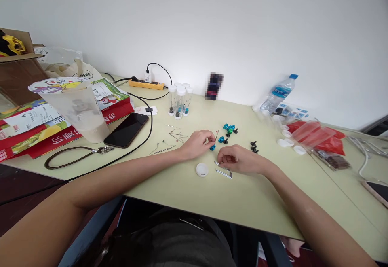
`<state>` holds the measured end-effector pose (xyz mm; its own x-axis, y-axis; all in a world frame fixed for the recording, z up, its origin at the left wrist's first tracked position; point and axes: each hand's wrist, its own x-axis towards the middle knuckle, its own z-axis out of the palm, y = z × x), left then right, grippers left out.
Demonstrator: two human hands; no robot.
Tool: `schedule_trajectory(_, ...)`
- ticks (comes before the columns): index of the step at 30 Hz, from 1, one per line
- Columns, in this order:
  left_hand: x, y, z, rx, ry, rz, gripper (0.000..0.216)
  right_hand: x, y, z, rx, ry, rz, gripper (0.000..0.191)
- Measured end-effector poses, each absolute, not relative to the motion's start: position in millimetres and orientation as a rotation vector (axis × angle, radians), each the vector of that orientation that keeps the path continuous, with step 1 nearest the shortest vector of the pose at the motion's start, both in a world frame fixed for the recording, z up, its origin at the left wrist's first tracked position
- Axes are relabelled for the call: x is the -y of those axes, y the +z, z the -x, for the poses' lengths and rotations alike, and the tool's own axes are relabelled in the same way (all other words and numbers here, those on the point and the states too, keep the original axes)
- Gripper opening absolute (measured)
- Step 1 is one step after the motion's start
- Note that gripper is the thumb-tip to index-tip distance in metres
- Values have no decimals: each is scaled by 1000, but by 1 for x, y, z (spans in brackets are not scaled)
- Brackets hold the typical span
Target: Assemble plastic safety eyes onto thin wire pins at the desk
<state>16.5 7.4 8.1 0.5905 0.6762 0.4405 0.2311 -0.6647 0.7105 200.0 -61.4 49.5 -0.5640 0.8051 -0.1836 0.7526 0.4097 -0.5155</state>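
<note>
My left hand (198, 142) pinches a thin, dark rod (217, 133) that stands nearly upright between thumb and forefinger. Just under its fingertips lie small blue pieces (212, 147). Close by on the right, my right hand (238, 157) is bent down with its fingers drawn together over several thin silver metal rods (223, 173). Whatever those fingers grip is hidden. A small white round cap (202, 170) lies between the two wrists. More blue and black knobby pieces (230, 129) sit beyond the hands, and black ones (254, 147) lie to the right.
Bent wire pieces (163, 149) lie left of my left hand. Clear tubes (180, 101) stand behind. Leftward are a phone (127, 130), a plastic cup (72, 111) and a black cable (152, 117). A water bottle (279, 95), white caps (285, 142) and red bags (324, 137) are rightward.
</note>
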Motion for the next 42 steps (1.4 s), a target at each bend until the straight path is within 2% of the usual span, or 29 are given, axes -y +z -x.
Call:
schedule_trajectory(12,-7,7,-16,-787,1012,-2211,10,62,49,-197,2594,709,1394,12)
schedule_trajectory(42,-6,9,-17,-775,1021,-2188,15,62,52,-201,2616,698,1415,11)
